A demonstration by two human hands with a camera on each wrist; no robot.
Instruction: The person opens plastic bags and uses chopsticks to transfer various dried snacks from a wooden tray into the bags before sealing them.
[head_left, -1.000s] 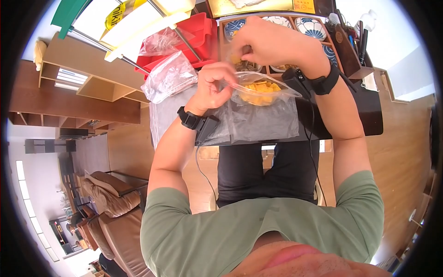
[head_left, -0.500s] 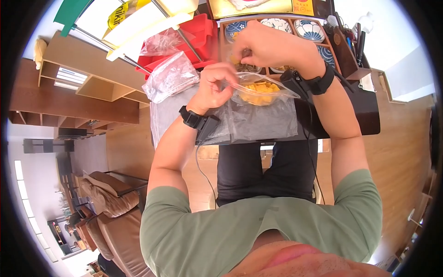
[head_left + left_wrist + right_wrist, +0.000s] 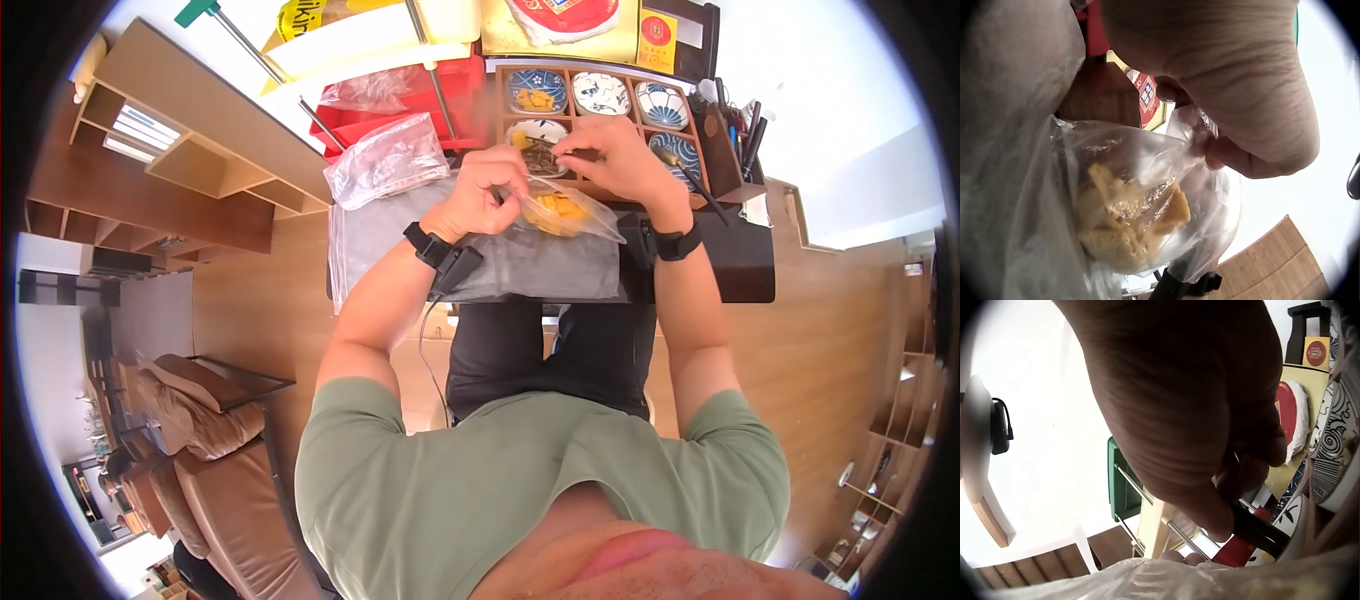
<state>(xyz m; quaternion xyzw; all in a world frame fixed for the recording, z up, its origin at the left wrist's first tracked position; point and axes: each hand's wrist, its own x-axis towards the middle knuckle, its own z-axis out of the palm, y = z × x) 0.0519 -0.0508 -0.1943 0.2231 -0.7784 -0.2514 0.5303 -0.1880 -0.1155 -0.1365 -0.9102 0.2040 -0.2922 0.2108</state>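
Note:
In the head view my left hand pinches the rim of a clear plastic bag holding yellow-orange pieces. The left wrist view shows the bag hanging below that hand, the pieces bunched inside. Just above the bag, my right hand has its fingertips at a bowl of brown strips. From the right wrist view, this hand pinches a dark narrow thing that reaches to a white bowl's rim; I cannot tell what it is.
A divided wooden tray holds several patterned bowls, one with orange pieces. Left stand a red bin and a folded clear bag. Clear plastic covers the table front. A pen holder stands right.
My right hand has moved down and right, uncovering the upper-left bowls and the brown strips. The left hand still pinches the bag. The head view has shifted.

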